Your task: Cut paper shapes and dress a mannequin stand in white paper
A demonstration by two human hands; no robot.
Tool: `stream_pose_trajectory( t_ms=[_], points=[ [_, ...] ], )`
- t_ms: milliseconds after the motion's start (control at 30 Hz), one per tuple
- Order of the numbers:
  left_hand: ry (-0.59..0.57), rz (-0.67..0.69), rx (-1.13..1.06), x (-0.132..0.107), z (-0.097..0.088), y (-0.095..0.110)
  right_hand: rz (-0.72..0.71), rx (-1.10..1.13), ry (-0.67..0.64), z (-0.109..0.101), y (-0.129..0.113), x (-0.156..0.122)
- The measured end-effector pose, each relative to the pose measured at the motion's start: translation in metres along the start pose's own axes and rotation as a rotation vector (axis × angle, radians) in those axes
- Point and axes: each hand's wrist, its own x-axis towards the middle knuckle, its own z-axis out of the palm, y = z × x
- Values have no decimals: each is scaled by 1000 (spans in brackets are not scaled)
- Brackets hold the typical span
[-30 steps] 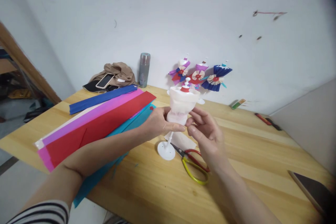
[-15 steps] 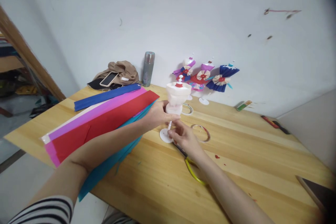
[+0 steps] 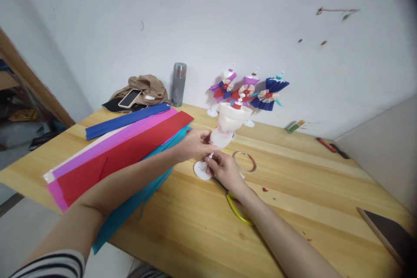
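Note:
A small white mannequin stand (image 3: 229,127) wrapped in white paper leans to the right above its round base (image 3: 201,170) on the wooden table (image 3: 309,191). My left hand (image 3: 194,144) is closed around the wrapped body at its lower left. My right hand (image 3: 223,168) pinches the thin stem just under the body. Yellow-and-red scissors (image 3: 235,206) lie under my right wrist. A tape ring (image 3: 244,160) lies just right of my right hand.
Long sheets of crepe paper (image 3: 120,152) in blue, pink, red and teal lie at the left. Three dressed mannequins (image 3: 247,92) stand by the wall, beside a grey bottle (image 3: 179,78). A phone (image 3: 129,98) rests on a brown cloth. A dark tablet (image 3: 389,234) sits at the right edge.
My right hand dropped from the paper body to the stem near the base. The stand was lowered to the table and now tilts right. The tape ring came into sight.

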Motion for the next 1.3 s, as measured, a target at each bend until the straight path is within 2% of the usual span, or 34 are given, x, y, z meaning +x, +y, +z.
stream_pose_trajectory(
  t_ms=[267,367,433,500,633,800,1100,1300],
  points=[
    [135,81,40,10,-10,-9,-3,48,88,-7,7,1],
    [131,83,44,11,-12,-10,-39,63,212,-14,1,6],
    [101,94,32,10,-12,-9,-101,99,325,-21,-8,10],
    [73,99,21,9,-11,-9,-137,143,379,-28,-19,15],
    [35,97,-1,9,-9,-8,-158,208,367,-32,-35,25],
    [26,96,-14,8,-8,-8,-184,223,415,-25,-39,32],
    [33,106,-5,9,-7,-12,-194,128,418,-27,-43,29],
    [40,98,-14,10,-9,-15,-179,22,465,-24,-48,31]
  ],
)
